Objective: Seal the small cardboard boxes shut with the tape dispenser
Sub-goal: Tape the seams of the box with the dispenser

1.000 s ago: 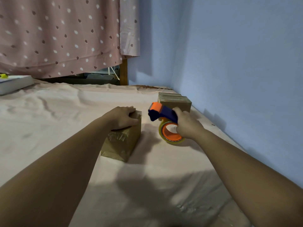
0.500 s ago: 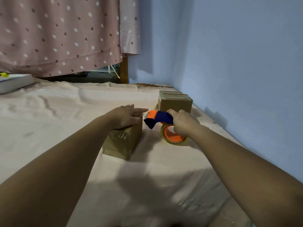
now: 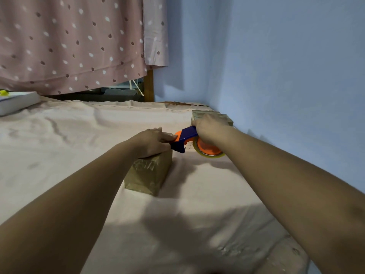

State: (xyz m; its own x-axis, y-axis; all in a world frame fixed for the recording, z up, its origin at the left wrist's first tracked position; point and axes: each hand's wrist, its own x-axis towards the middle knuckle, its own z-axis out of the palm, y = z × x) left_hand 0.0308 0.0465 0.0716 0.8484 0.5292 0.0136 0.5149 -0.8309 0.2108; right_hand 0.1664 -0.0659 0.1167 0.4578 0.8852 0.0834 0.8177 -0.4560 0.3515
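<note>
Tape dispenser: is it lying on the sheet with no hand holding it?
No: the right hand grips the tape dispenser, its blue head beside the left hand on the near box.

We see a blue wall [image 3: 276, 66] from 12 to 4 o'clock, a pink spotted curtain [image 3: 69, 40] at 11, a wooden post [image 3: 149, 86] between them, a creased pink sheet [image 3: 79, 135] spread below with shadow toward 6, and a flat white slab [image 3: 17, 101] at 9 o'clock.

The left grip [image 3: 156, 142] rested atop the near taped box [image 3: 148, 173] on the pink sheet [image 3: 79, 135]; the right grip [image 3: 209, 131] held the tape dispenser [image 3: 186, 135] at its right edge.
</note>
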